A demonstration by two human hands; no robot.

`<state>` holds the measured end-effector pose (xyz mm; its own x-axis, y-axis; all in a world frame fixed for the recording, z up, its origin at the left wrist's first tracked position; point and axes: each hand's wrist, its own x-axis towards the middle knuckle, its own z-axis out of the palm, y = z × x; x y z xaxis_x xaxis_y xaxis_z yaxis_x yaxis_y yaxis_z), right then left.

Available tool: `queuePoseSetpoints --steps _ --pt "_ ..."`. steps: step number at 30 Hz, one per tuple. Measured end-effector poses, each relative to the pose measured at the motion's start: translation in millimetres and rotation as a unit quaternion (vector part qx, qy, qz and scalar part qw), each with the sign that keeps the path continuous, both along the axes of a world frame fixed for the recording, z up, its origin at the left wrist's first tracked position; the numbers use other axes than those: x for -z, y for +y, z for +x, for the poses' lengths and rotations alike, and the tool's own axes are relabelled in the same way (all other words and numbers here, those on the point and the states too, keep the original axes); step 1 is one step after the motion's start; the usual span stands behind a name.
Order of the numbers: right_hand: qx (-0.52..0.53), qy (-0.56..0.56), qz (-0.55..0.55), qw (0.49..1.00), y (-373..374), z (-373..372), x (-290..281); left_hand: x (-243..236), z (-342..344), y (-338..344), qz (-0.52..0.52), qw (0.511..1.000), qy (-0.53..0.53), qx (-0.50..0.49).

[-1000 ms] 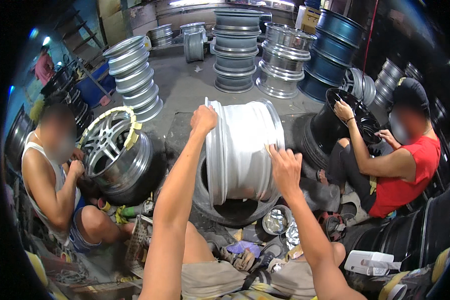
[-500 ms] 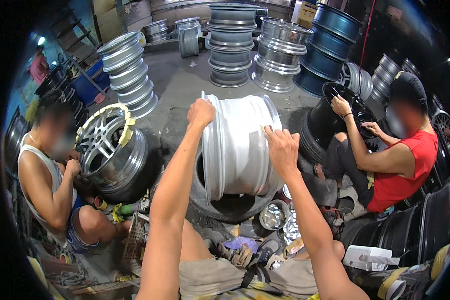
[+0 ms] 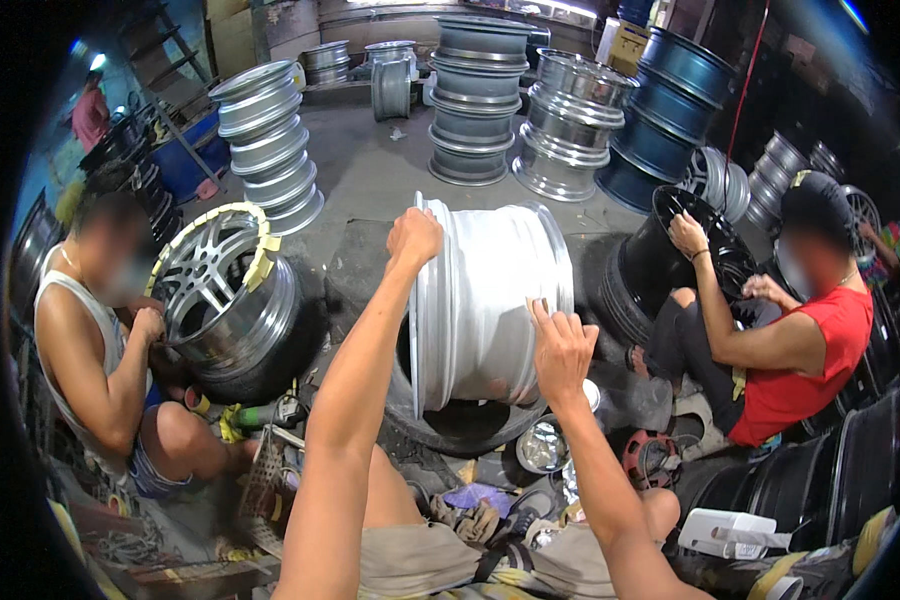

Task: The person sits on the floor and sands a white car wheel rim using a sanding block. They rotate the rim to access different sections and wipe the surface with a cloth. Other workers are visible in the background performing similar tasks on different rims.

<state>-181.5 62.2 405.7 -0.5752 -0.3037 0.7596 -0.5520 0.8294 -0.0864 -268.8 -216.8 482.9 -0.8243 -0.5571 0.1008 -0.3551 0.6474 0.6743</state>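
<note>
Gripping the L edge of a silver wheel rim (image 3: 495,330) is the L hand (image 3: 415,237), fingers closed over the lip, approx. ctr of frame. The R hand (image 3: 564,348) is well apart from it, at the rim's R side, fingers bent, fingertips on or just off the bright barrel; can't tell which, nor if they pinch anything. The rim lies on its side, open end twd frame L, atop a dark tire (image 3: 425,430).

Lower ctr: round tub (image 3: 521,458) w/ shiny silvery stuff inside, nr a purple cloth (image 3: 475,497). Lower R: white container (image 3: 727,530).

Mid-L: co-worker in white tank top (image 3: 80,340), hands nr a spoked rim (image 3: 240,325) w/ yellow pieces along its edge, tilted on another tire. Mid-R: co-worker in red top (image 3: 805,360), one hand up at a black rim (image 3: 642,250).

Upper part of frame, L to R: silver stack (image 3: 270,150), gray stack (image 3: 475,100), shiny chrome stack (image 3: 570,125), dark blue stack (image 3: 665,115), all rims, on the floor (image 3: 370,170).
</note>
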Motion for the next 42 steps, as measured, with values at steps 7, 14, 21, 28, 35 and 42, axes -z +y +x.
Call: queuePoseSetpoints --steps 7,14,21,28,35,42 --pt "0.002 0.066 0.006 0.998 -7 -3 -13 2 -1 -4 0.003 1.000 0.001 -0.008" --pt "0.015 0.070 0.010 0.997 -20 -49 -31 0 -5 -6 0.003 1.000 0.000 0.006" --pt "0.020 0.047 0.016 0.999 2 -22 3 2 -4 -2 -0.005 1.000 0.016 -0.001" --pt "-0.028 0.042 0.001 0.999 1 -24 -4 7 -2 -10 -0.024 1.000 0.018 -0.006" --pt "-0.031 0.021 -0.017 0.999 -19 -50 -29 6 -10 -10 -0.014 1.000 0.016 0.010" --pt "-0.015 0.042 -0.039 0.998 0 -11 17 2 -6 2 -0.016 1.000 0.005 0.012"
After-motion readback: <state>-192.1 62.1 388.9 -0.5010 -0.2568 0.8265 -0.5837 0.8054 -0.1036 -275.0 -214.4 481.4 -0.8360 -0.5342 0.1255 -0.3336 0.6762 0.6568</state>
